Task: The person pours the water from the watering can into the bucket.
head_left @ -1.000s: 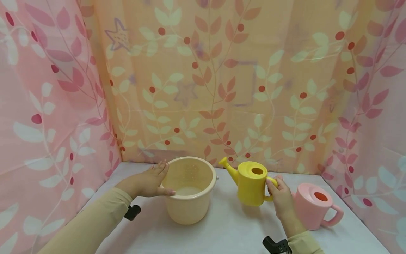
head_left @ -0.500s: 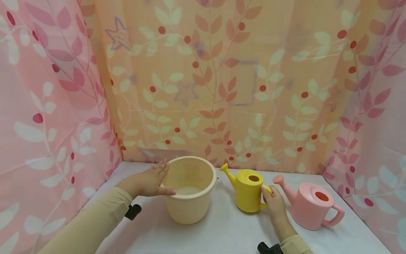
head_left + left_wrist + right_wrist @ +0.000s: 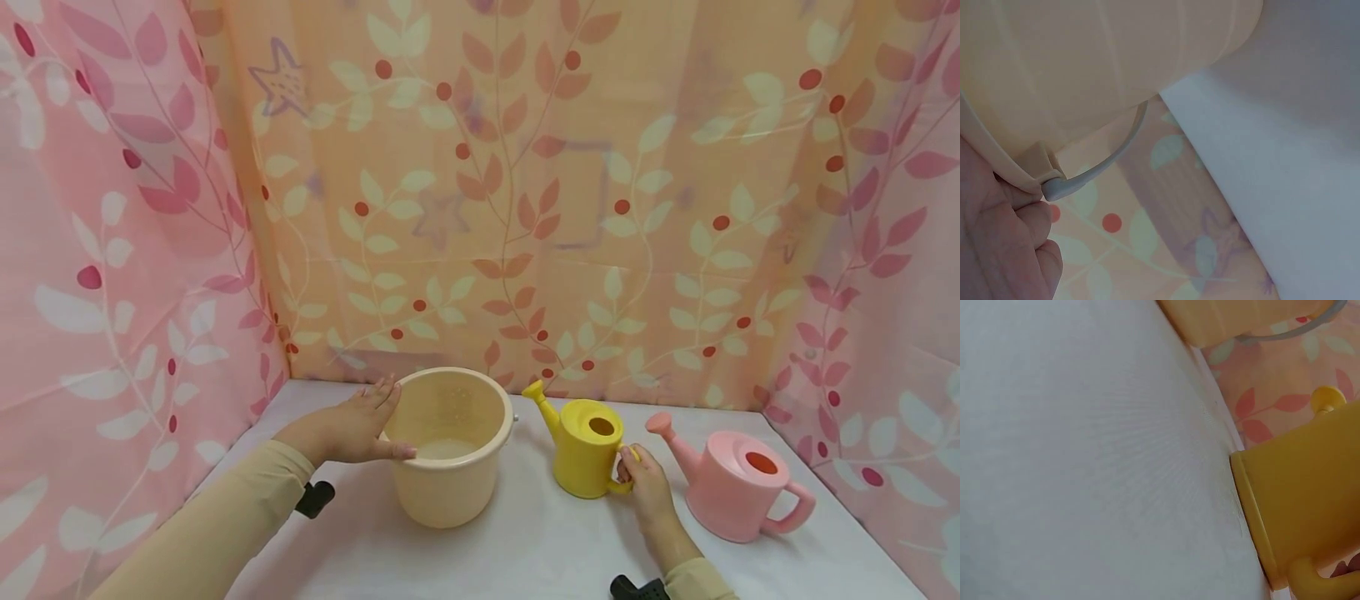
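Note:
My left hand point(image 3: 341, 429) rests on the left rim of a cream bucket point(image 3: 450, 492), fingers nearly straight and thumb lying over the front of the rim. In the left wrist view its fingertips sit by the joint of the grey bucket handle point(image 3: 1097, 169). To the right stands a yellow watering can point(image 3: 585, 467), upright on the table, spout toward the bucket. My right hand point(image 3: 651, 492) holds its handle on the right side, thumb on top. Part of that handle is hidden by the fingers. The right wrist view shows the can's side and base close up.
A pink watering can point(image 3: 723, 496) stands right of my right hand, its spout pointing left. White cloth covers the table point(image 3: 540, 558). Patterned curtains point(image 3: 525, 208) enclose the back and both sides.
The yellow watering can came down and slightly left onto the table, with my right hand still on its handle. The pink can's spout came into view. My left hand stayed on the bucket.

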`<action>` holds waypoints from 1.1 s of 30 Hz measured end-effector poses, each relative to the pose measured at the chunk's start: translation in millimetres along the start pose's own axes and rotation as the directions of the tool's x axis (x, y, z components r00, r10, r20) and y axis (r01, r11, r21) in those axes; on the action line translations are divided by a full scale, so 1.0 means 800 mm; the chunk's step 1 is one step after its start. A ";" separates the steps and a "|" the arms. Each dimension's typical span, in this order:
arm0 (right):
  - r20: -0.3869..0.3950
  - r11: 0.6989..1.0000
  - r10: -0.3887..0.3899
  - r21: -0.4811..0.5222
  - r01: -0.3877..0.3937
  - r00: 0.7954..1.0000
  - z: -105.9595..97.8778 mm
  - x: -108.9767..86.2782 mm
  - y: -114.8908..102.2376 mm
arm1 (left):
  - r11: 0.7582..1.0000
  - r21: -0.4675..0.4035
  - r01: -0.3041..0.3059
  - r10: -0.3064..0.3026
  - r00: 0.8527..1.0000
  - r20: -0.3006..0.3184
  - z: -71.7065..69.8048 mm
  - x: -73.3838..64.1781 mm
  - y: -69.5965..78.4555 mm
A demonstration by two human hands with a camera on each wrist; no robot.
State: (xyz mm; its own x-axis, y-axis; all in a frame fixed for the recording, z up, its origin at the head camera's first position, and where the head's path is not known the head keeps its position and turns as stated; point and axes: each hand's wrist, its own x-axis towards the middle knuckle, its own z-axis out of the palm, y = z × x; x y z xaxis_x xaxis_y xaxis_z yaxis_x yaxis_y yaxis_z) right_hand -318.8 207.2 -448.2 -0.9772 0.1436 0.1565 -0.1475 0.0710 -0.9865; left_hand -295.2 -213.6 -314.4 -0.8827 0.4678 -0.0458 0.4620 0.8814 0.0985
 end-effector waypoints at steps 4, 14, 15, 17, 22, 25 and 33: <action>0.028 1.000 -0.021 -0.014 0.021 0.999 -0.002 0.000 0.001 | 1.000 0.006 0.002 -0.002 1.000 0.001 -0.001 0.000 0.000; 0.033 0.990 -0.012 -0.140 0.017 0.999 -0.009 -0.001 -0.003 | 1.000 0.020 0.010 -0.010 1.000 0.008 0.002 0.002 -0.001; 0.029 0.989 -0.023 -0.142 0.027 0.999 -0.010 -0.001 -0.004 | 1.000 0.017 0.008 -0.008 1.000 0.008 0.002 0.002 -0.001; 0.016 0.986 -0.040 -0.161 0.042 0.999 -0.012 -0.001 -0.008 | 1.000 0.014 0.003 -0.003 1.000 0.006 0.001 0.002 -0.001; -0.017 0.968 -0.117 -0.227 0.110 0.993 -0.018 -0.003 -0.024 | 1.000 0.010 -0.005 0.005 1.000 0.004 -0.001 0.001 0.000; -0.013 0.959 -0.194 -0.213 0.186 0.981 -0.021 -0.005 -0.034 | 1.000 0.010 0.001 -0.001 1.000 0.007 -0.001 0.000 0.000; 0.003 0.933 -0.325 -0.164 0.321 0.946 -0.036 -0.009 -0.063 | 1.000 0.004 0.007 -0.007 1.000 0.010 0.000 -0.001 0.001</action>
State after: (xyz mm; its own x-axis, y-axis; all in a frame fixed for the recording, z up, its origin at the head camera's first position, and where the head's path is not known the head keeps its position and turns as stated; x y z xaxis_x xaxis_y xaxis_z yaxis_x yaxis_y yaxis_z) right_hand -300.1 231.3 -398.5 -0.8765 0.1098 0.4686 -0.4265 0.2741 -0.8619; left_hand -294.5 -213.4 -314.0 -0.8851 0.4620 -0.0567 0.4559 0.8850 0.0939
